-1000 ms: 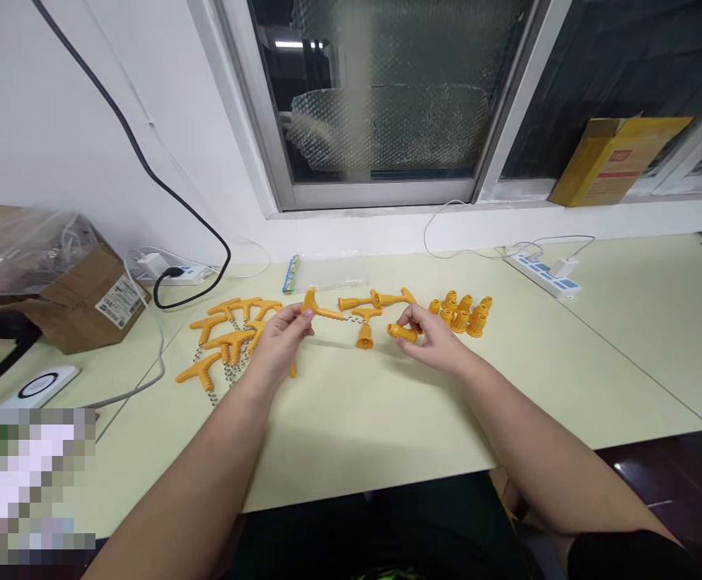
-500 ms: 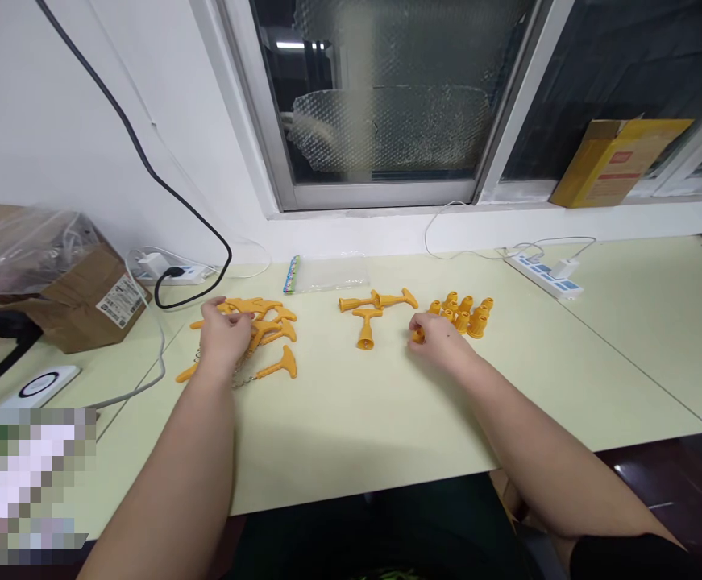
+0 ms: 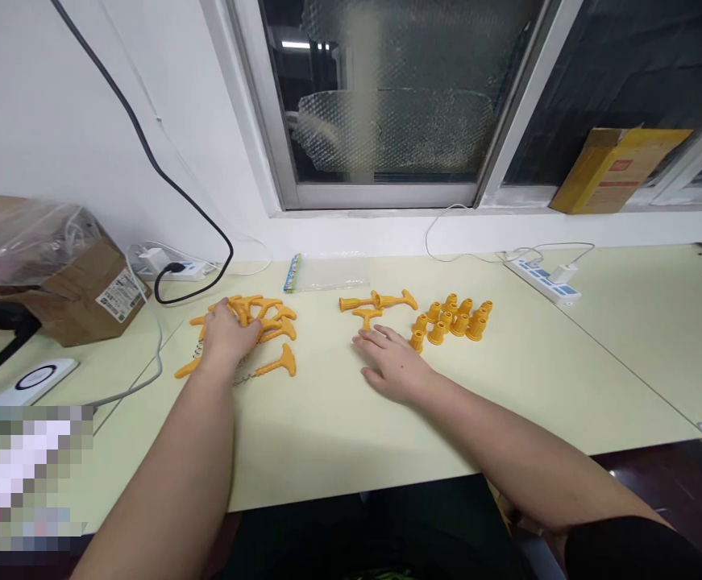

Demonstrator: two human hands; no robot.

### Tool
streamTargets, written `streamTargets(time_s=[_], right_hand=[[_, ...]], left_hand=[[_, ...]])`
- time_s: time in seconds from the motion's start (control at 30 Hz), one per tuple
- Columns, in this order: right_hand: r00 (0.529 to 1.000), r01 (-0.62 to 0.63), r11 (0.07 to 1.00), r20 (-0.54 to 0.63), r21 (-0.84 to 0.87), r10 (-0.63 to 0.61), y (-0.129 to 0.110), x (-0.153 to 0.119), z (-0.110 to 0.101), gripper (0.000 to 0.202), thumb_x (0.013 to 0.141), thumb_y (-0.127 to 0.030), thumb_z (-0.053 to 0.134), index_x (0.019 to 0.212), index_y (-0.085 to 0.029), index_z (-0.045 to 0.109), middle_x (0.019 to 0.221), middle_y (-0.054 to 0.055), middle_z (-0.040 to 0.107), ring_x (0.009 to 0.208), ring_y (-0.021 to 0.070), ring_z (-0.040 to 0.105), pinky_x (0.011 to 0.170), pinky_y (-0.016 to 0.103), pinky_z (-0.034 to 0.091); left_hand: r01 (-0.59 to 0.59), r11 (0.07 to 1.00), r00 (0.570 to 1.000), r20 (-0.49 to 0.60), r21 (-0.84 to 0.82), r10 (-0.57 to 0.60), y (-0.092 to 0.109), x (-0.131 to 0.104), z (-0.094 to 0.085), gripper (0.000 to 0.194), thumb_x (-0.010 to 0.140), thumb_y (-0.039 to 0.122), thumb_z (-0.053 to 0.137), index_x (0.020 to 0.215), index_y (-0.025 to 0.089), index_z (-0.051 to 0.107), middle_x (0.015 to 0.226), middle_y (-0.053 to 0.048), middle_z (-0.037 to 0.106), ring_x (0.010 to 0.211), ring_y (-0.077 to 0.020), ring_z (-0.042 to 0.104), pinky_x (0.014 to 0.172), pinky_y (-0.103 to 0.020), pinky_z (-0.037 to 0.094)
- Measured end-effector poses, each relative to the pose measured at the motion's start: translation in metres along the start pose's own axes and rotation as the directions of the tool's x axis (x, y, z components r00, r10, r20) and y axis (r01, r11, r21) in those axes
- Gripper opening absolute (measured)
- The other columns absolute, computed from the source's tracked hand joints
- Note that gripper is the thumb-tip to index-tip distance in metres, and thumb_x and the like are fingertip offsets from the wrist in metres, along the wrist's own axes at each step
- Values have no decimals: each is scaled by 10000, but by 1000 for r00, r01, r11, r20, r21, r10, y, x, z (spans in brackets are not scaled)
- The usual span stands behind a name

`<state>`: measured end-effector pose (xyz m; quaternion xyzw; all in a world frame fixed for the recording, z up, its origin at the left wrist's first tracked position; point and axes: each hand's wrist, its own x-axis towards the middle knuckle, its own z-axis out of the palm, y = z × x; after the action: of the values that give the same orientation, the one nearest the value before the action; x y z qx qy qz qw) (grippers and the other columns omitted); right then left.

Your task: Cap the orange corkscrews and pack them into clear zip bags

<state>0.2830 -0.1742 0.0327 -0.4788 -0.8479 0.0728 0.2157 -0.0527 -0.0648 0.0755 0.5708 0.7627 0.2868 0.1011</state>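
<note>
My left hand [image 3: 228,332] rests on a pile of yellow T-shaped handles with metal spirals [image 3: 281,361]; its fingers reach into the pile, and what they grip is hidden. Fingers spread, my right hand [image 3: 394,364] lies over the lower part of a yellow T-handled piece [image 3: 367,315] at the middle of the table. Behind it lie two more joined pieces [image 3: 396,300], each a handle with a cone. Several yellow cones [image 3: 459,324] stand upright just right of my right hand.
A clear plastic bag [image 3: 330,272] lies at the back of the table [image 3: 326,435]. Power strips [image 3: 541,280] sit near the wall. At the left are a cardboard box [image 3: 78,298], a black cable [image 3: 139,137] and a white round-marked pad [image 3: 36,380].
My right hand has moved left from the cones to the middle T-handled piece, and its fingers have spread. More cones show upright beside it. My left hand has shifted slightly over the pile.
</note>
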Motion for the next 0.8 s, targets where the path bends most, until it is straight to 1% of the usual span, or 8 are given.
streamTargets(time_s=[0.1, 0.2, 0.3, 0.43, 0.53, 0.63, 0.73, 0.8], right_hand=[[999, -16, 999, 46, 36, 15, 1, 1, -4, 503, 952, -250, 613, 1448, -186, 562, 1474, 131, 589, 1337, 321, 515, 1120, 490, 458], [994, -83, 997, 67, 2, 83, 1, 1, -11, 347, 935, -233, 628, 1280, -198, 636, 1319, 124, 625, 1117, 279, 614, 952, 439, 529], [985, -159, 987, 64, -38, 161, 0, 2, -14, 186, 922, -230, 632, 1104, -200, 658, 1224, 106, 606, 975, 243, 628, 837, 395, 526], [979, -203, 979, 37, 2, 202, 2, 2, -14, 66, 904, -166, 613, 953, -206, 631, 1143, 69, 579, 839, 171, 603, 752, 324, 494], [974, -227, 970, -4, 92, 228, 4, 1, -14, 75, 904, -139, 591, 914, -212, 603, 1117, 49, 572, 764, 133, 578, 716, 295, 483], [973, -197, 953, -76, 231, 219, 8, 1, -15, 80, 889, -147, 604, 907, -219, 576, 1076, 35, 571, 768, 132, 586, 719, 287, 495], [961, -144, 931, -176, 335, 212, 13, 3, -16, 113, 847, -163, 644, 885, -224, 557, 1008, 28, 576, 801, 154, 590, 726, 295, 502], [945, -119, 918, -240, 378, 221, 15, 4, -16, 128, 822, -168, 657, 864, -226, 551, 964, 25, 587, 802, 166, 582, 724, 304, 498]], left_hand=[[-1, 999, 999, 44, 33, 0, 7, -7, -3, 882, 800, 363, 737, 1564, 112, 374, 1565, -265, 422, 1478, -401, 437, 1211, -532, 387], [-10, 999, 997, 71, 49, 6, 13, -13, -5, 746, 826, 361, 726, 1502, 170, 474, 1549, -245, 416, 1341, -412, 563, 1144, -577, 439], [-43, 996, 994, 104, 81, 34, 14, -16, -4, 633, 837, 357, 718, 1432, 212, 557, 1479, -209, 471, 1205, -414, 630, 1066, -613, 475], [-100, 988, 987, 140, 114, 84, 12, -17, 0, 564, 854, 389, 694, 1384, 213, 610, 1435, -187, 496, 1246, -417, 593, 1079, -584, 468], [-153, 983, 978, 158, 105, 135, 10, -18, 2, 537, 858, 379, 684, 1367, 214, 636, 1426, -174, 494, 1267, -414, 573, 1104, -579, 443], [-212, 975, 968, 151, 61, 201, 9, -19, 6, 460, 845, 352, 709, 1272, 180, 689, 1394, -175, 512, 1324, -458, 512, 1124, -632, 395], [-258, 965, 963, 93, 43, 253, 9, -20, 11, 363, 838, 338, 733, 1165, 180, 728, 1367, -177, 547, 1384, -479, 449, 1162, -654, 348], [-320, 947, 947, 39, 36, 318, 13, -23, 15, 298, 856, 338, 713, 1119, 203, 743, 1379, -162, 562, 1405, -455, 442, 1188, -633, 340]])
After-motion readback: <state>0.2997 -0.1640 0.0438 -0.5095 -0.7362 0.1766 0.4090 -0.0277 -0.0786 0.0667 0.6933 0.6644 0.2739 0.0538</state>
